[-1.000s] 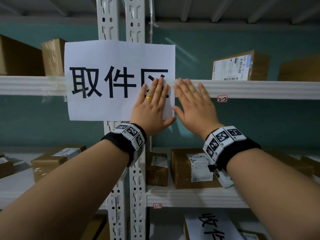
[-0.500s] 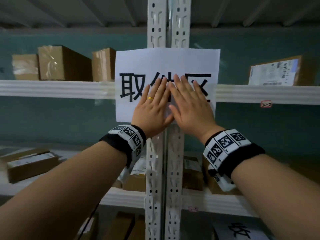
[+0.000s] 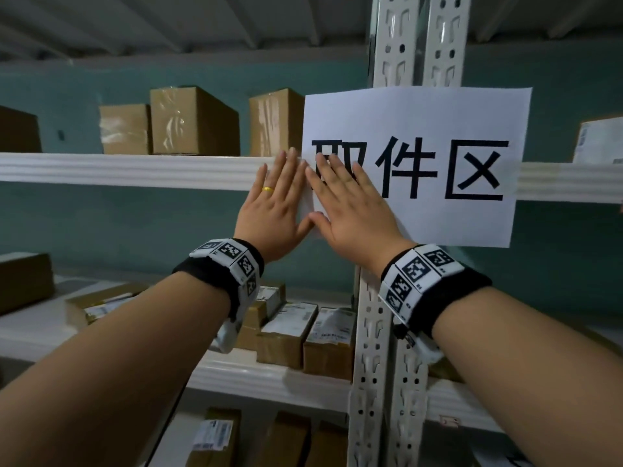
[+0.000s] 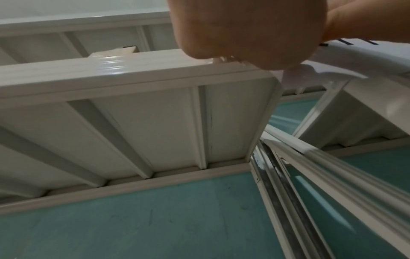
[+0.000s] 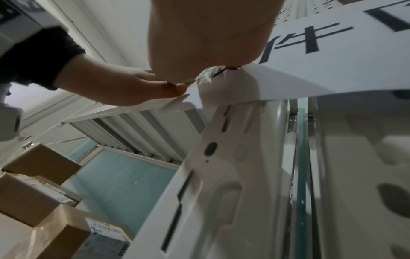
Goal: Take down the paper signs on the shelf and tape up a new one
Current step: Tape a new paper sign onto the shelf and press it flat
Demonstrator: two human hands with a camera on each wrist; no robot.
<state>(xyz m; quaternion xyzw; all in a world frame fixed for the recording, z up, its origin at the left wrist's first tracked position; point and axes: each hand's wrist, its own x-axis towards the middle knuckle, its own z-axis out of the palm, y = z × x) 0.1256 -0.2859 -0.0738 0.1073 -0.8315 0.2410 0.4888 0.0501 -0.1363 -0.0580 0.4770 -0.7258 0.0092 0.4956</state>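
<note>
Pressing flat, fingers straight: left hand and right hand side by side on the left edge of the paper sign against the shelf rail; risk: loose lower corner lifting, tape creasing under uneven pressure.

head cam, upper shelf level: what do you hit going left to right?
Dark box at the frame edge → small taped box → taller box → box beside the sign → left hand → right hand → paper sign → labelled box at the right edge.
</note>
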